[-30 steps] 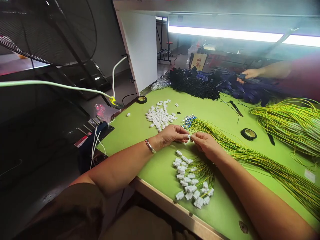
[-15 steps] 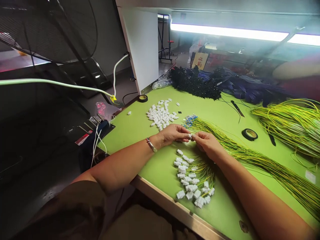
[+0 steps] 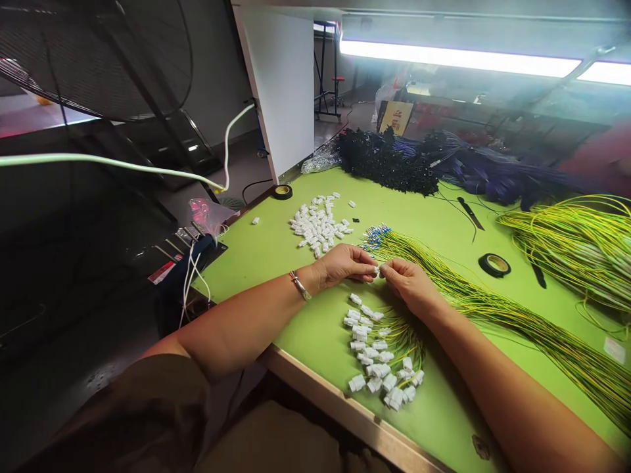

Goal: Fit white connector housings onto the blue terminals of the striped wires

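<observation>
Between the thumb and fingers of my left hand (image 3: 348, 264) is a small white plastic connector (image 3: 376, 270). My right hand (image 3: 405, 278) is pinched closed just beside that connector; whatever its fingertips hold is too small and hidden to make out. Behind the hands lies a bundle of yellow-green wires (image 3: 473, 289) with blue-and-silver terminal ends (image 3: 377, 238). Nearer to me, several wires fitted with white connectors (image 3: 378, 370) fan out under my right forearm. A pile of loose white connectors (image 3: 318, 226) lies beyond my left hand.
The green tabletop (image 3: 310, 322) has a wooden front edge. Black tape rolls (image 3: 494, 265) and a dark blade-like tool (image 3: 470, 214) lie on it. A big yellow-green wire coil (image 3: 586, 243) sits right; dark cable bundles (image 3: 389, 161) line the back. A white panel (image 3: 280, 92) stands left.
Both hands stay almost in place at the connector, with the right fingertips slightly farther from the left ones. The view has shifted a little. A blurred shape at upper right has moved away.
</observation>
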`<state>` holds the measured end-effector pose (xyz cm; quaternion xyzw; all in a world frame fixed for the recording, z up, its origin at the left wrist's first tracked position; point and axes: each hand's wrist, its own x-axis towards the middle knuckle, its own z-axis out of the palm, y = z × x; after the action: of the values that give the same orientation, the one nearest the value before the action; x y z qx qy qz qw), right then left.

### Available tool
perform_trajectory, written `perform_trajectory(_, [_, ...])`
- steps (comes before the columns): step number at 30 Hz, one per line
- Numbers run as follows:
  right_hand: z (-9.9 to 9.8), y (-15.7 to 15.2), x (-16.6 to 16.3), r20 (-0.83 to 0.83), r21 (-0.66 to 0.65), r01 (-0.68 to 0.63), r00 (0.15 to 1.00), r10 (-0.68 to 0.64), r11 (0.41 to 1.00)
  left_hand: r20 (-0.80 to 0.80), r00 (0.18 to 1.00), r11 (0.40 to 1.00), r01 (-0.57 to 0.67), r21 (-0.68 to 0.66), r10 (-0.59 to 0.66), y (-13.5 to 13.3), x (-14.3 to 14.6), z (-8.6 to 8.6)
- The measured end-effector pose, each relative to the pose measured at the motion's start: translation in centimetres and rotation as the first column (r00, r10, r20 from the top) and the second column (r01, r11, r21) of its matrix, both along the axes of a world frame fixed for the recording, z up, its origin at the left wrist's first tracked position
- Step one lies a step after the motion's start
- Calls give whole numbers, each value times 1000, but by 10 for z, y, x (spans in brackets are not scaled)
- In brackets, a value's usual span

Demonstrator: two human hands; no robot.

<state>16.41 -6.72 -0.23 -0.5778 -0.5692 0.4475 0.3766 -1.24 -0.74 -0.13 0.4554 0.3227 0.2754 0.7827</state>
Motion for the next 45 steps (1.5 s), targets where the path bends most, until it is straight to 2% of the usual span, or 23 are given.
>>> perform_trajectory(4, [1,-1,0,30,6,-9,1000,9,1000,-23,1000,1000,13,27,-13,-3,0,2])
perform_trajectory(8, [3,-2,-1,-10,13,-6,1000,6,1000,-1,999,998,-44,-44,44,-1,1,4])
perform_trajectory(14, [1,-1,-4,-33,31,16,999,-15,999,27,998,994,-61,-90,63,2,1,4])
perform_trajectory(21, [2,-2,-8,56,88,13,998,-18,996,24,997,997,-66,-38,67,2,3,-1])
perform_trajectory(28, [1,-1,-2,-24,54,5,1000,-3,999,11,1000,998,-20,-63,21,5,0,2])
perform_trajectory(35, [-2,1,0,-54,2,-16,998,16,1000,16,996,996,-87,-26,87,4,3,0])
perform_trajectory(42, [2,1,-2,74,46,-13,997,9,999,-29,999,997,-41,61,43,1,2,-1])
perform_trajectory(45, [3,1,-3,93,73,-18,996,11,997,-37,999,998,-26,54,28,2,1,1])
